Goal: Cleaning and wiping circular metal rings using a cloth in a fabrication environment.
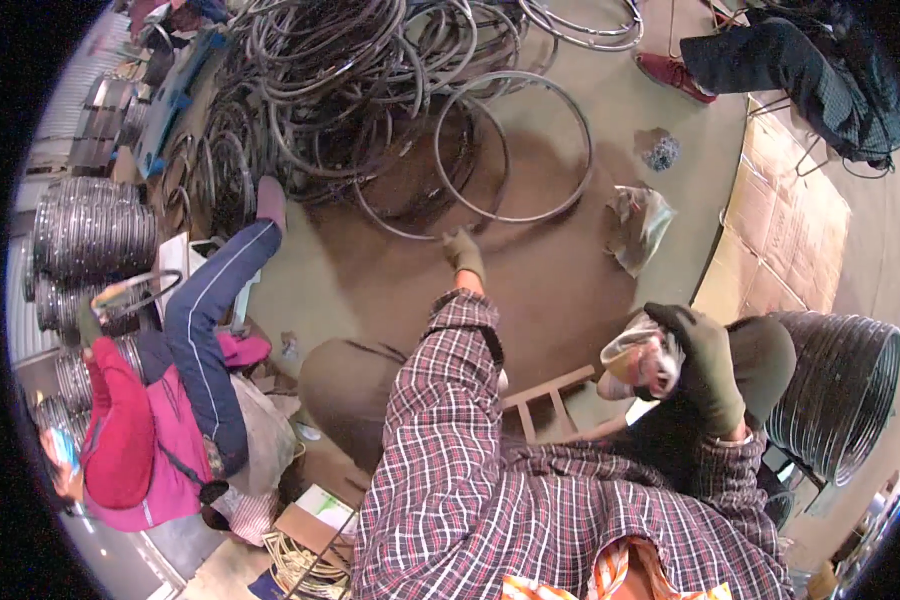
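From the head camera, the left hand (463, 252), in a tan glove, reaches forward at the end of a plaid sleeve and grasps the near edge of a large metal ring (515, 147) lying flat on the brown floor, close to a tangled heap of similar rings (350, 80) further out. The right hand (705, 360), in a dark glove, is raised near the body and clenched on a crumpled clear plastic bag (642, 358). A light rag (638, 225) lies on the floor just right of the ring. A stack of dark rims (842, 395) stands at the right. On the left sits a co-worker in a pink jacket (140, 440) beside shiny stacked rims (90, 230)
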The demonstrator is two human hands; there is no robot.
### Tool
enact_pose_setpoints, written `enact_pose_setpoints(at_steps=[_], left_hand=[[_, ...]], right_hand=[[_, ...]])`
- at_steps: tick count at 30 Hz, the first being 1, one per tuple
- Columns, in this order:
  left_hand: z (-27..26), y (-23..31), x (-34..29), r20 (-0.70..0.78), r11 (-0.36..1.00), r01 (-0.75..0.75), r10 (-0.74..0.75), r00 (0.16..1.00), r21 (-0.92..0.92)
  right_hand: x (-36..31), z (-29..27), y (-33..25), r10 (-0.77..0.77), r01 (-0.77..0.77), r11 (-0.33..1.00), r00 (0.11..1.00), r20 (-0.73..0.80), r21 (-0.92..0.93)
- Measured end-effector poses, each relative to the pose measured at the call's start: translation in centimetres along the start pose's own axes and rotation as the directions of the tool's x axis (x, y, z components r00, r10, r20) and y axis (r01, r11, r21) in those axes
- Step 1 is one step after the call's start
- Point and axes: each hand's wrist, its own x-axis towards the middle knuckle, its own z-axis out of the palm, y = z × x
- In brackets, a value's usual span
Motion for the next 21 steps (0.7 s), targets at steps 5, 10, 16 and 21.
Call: enact_pose_setpoints(at_steps=[5,10,16,21], left_hand=[[0.3,-0.4,1.0,0.161,0.989,0.038,-0.014,0.987,-0.146],[-5.9,-2.7,11.9,0.097,0.967,-0.092,0.117,0.988,-0.236],[-3.8,7.6,-0.2,0.379,0.748,0.493,-0.341,0.860,-0.444],[-5.3,14.0,-0.7,0.423,0.543,0.509,-0.284,0.860,-0.668]], right_hand=[[0.1,-2.8,-5.0,0.309,-0.308,0.941,0.951,0.014,0.141],[-2.0,-4.1,-5.6,0.286,-0.296,0.926,0.955,0.077,0.234],[-2.5,-3.9,-5.5,0.395,-0.404,0.909,0.914,0.093,0.104],[-1.9,-4.8,-6.7,0.341,-0.348,0.929,0.937,0.076,0.126]])
